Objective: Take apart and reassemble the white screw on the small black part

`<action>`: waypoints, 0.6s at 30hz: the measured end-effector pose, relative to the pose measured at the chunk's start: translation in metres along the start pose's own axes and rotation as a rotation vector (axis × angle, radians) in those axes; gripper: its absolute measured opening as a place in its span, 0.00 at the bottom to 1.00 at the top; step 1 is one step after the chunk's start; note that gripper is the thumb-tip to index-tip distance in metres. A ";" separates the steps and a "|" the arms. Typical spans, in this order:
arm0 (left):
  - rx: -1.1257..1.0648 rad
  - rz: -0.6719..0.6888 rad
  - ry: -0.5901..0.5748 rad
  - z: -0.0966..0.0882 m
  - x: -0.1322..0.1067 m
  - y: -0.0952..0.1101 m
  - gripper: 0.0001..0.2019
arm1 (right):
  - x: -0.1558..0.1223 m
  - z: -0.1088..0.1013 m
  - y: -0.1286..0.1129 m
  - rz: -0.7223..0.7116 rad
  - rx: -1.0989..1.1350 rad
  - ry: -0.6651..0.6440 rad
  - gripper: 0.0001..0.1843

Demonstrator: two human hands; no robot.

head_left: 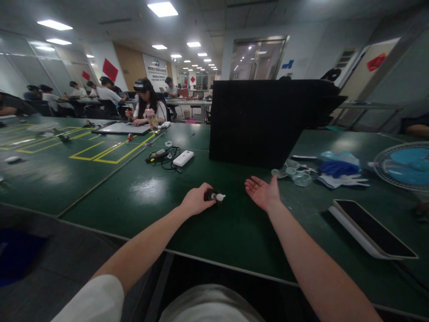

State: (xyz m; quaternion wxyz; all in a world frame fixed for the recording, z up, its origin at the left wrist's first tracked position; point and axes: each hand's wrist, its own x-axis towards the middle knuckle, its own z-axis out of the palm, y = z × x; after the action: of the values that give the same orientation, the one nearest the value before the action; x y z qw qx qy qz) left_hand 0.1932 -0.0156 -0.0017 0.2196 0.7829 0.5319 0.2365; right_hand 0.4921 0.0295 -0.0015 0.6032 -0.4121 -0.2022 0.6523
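From where I stand, the work seems to be in an early or middle stage, I would judge. One part is done: the left hand point(197, 200) has its grip clamped on a small black object with a white round end piece point(215, 196). The object is not released, and nothing beside it looks like a finished result, so how much is left I cannot tell.

The object sits between the thumb and the fingers of the left hand, and its white end sticks out to the right, towards the other hand. It is low over the glossy green surface point(201, 237); whether it touches there, I cannot tell.

The right hand point(263, 193) is well apart from the object. Its palm is turned upward, the fingers are apart from the thumb, and it holds nothing. Just beside it are some clear plastic round cups point(301, 179), and behind both hands stands a large black flat-sided panel point(254, 120).
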 end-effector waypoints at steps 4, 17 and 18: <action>0.071 -0.043 0.024 0.000 0.001 0.001 0.23 | 0.001 -0.001 0.002 0.027 -0.020 -0.028 0.41; 0.617 -0.070 0.268 -0.072 -0.006 -0.082 0.19 | -0.003 0.002 0.004 0.013 -0.068 -0.060 0.42; 0.652 -0.033 0.267 -0.073 -0.009 -0.084 0.18 | -0.003 0.003 0.004 0.012 -0.072 -0.060 0.42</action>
State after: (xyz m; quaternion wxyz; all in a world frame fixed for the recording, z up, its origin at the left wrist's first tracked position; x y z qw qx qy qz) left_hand 0.0849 0.0114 0.0048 -0.1098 0.7652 0.6162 0.1508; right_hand 0.4870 0.0261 -0.0019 0.5778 -0.4149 -0.2414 0.6601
